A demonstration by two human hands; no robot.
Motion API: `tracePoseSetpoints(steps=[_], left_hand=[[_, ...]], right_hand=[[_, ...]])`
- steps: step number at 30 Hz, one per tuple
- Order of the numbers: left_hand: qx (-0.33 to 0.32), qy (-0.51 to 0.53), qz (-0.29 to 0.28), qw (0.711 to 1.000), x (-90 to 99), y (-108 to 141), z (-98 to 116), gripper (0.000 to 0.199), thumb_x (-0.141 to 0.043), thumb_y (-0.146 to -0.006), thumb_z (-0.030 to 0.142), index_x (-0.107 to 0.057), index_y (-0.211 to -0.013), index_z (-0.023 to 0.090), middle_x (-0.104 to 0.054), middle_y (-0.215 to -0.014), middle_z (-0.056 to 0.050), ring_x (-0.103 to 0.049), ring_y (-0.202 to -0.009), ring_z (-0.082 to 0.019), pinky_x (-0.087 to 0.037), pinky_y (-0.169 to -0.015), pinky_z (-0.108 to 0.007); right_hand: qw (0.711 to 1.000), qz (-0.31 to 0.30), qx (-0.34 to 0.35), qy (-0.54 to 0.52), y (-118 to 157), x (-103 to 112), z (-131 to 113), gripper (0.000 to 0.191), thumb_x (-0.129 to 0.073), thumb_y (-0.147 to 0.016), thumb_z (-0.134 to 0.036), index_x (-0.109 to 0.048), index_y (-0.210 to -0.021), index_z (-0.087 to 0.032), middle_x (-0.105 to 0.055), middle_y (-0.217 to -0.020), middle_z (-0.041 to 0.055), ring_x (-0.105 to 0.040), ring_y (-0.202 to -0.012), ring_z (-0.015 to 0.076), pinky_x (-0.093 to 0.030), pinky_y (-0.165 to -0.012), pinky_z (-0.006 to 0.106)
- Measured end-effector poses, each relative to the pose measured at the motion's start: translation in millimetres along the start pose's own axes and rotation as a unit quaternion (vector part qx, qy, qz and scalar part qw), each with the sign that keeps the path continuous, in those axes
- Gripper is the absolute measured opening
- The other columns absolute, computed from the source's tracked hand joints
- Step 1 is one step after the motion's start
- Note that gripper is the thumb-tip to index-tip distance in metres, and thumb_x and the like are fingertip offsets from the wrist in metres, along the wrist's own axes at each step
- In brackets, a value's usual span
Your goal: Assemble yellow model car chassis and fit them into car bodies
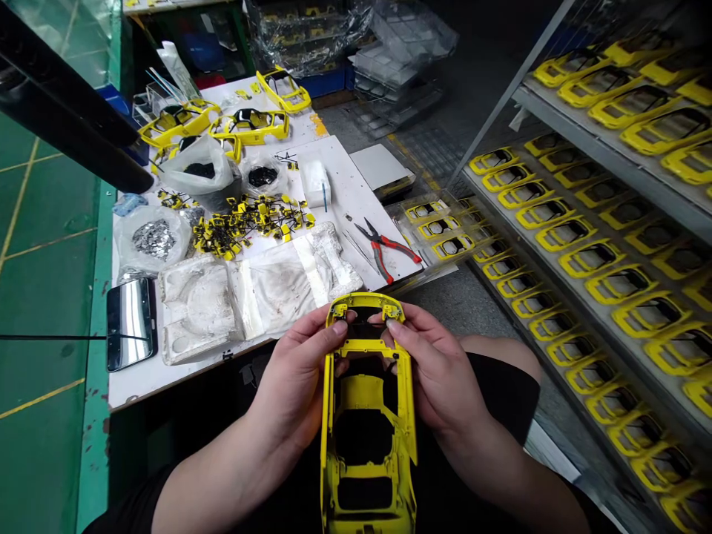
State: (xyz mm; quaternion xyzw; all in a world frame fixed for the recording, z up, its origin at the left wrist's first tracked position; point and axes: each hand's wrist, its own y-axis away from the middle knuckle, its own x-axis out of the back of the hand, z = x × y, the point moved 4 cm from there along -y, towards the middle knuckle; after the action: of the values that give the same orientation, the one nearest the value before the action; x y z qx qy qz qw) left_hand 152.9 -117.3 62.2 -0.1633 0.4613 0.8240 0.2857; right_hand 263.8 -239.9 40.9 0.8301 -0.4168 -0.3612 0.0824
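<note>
A yellow model car body (pixel 367 471) is held above my lap with its hollow underside facing me. My left hand (pixel 303 363) grips its left edge near the far end, the thumb on a small yellow part in that corner. On the opposite edge my right hand (pixel 439 363) has the same kind of hold, thumb beside the matching corner part. Fingertips of both hands show through the opening. Beyond the hands lie red-handled pliers (pixel 383 248) and a pile of small yellow-and-black parts (pixel 245 222).
A worn white block (pixel 197 308) and a phone (pixel 130 324) lie at the table's near left. Bags of small parts (pixel 153 237) and more yellow car bodies (pixel 250 126) stand farther back. A rack (pixel 495 111) full of car bodies fills the right side.
</note>
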Motion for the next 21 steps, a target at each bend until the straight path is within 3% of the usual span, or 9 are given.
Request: tracePoseSetpoints(steps=[3,21], left_hand=[[0.001,-0.001,-0.002,1.0,0.5,-1.3,-0.9,0.028,-0.092,-0.087,0.017,-0.083,-0.114,0.018,-0.086,-0.109,-0.006,-0.08,-0.083,-0.016,-0.065,-0.07,-0.02],[0.005,0.015,-0.019,1.0,1.7,-4.5,-4.4,0.023,-0.092,-0.088,0.014,-0.085,-0.11,0.017,-0.086,-0.103,-0.002,-0.079,-0.079,-0.012,-0.063,-0.066,-0.015]], right_hand=[[1.0,0.006,-0.002,-0.003,-0.6,0.8,1.6,0.027,-0.095,-0.09,-0.036,-0.086,-0.113,-0.028,-0.082,-0.112,0.0011,-0.07,-0.083,0.0113,-0.064,-0.081,0.025],[1.0,0.006,-0.016,0.002,-3.9,2.2,4.6,0.027,-0.097,-0.087,-0.038,-0.087,-0.109,-0.025,-0.081,-0.101,0.0014,-0.068,-0.078,0.0101,-0.06,-0.073,0.02]])
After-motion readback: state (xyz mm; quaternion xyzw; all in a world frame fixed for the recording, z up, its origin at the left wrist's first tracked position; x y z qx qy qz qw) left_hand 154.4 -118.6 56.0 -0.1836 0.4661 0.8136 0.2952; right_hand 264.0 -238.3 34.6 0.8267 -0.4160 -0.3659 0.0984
